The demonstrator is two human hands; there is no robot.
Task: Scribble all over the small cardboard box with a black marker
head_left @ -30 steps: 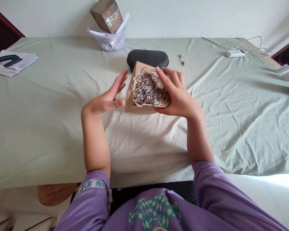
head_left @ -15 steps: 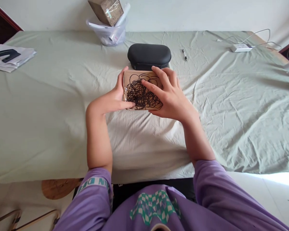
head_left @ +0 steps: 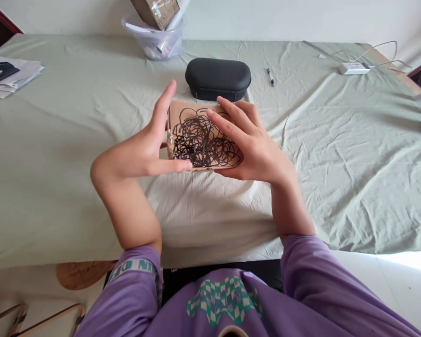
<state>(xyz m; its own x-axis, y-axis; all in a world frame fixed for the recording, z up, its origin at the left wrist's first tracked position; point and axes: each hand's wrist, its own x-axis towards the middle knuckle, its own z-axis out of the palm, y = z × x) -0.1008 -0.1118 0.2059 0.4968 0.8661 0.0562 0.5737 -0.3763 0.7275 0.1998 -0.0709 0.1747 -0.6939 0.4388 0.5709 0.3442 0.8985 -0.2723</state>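
Note:
A small brown cardboard box (head_left: 196,135) with black scribbles across its top is between my two hands, over the cloth-covered table. Shiny clear tape shows at its left end. My left hand (head_left: 149,145) grips that end, thumb along the near edge and index finger raised past the far corner. The rest of its fingers are mostly hidden behind the box. My right hand (head_left: 250,140) holds the right end, with fingers spread over the top and thumb at the near edge. Just beyond the box lies a black zip case (head_left: 218,77).
Behind stands a clear plastic tub (head_left: 159,44) with a larger taped box (head_left: 156,11) on it. A pen (head_left: 270,77) lies right of the case. Papers (head_left: 28,77) with a black stapler-like object are far left, a white power strip (head_left: 354,69) far right.
My left hand has moved left and its index finger has lifted away from the box's end. The box appears slightly nearer and larger. My right hand keeps its hold.

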